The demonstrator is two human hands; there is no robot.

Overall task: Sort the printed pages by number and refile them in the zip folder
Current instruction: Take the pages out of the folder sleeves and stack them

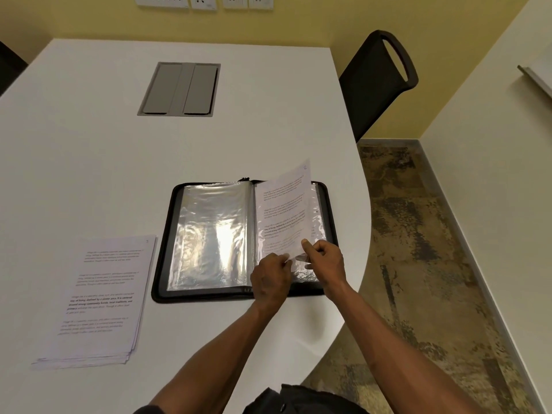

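Currently:
page (283,204): half inside right sleeve of zip folder (167,234), table's right edge
right hand (324,259): pinching page
left hand (270,279): pinching sleeve mouth
stack (101,297): left, waiting
risk: page may crumple if sleeve closes

Zip folder (327,204) lies open near the desk's (89,144) right edge. Left hand (270,277) pinches the clear sleeve (318,231); right hand (324,259) grips a printed page (283,207) at the sleeve's lower edge. Page stack (98,300) near the front-left edge.
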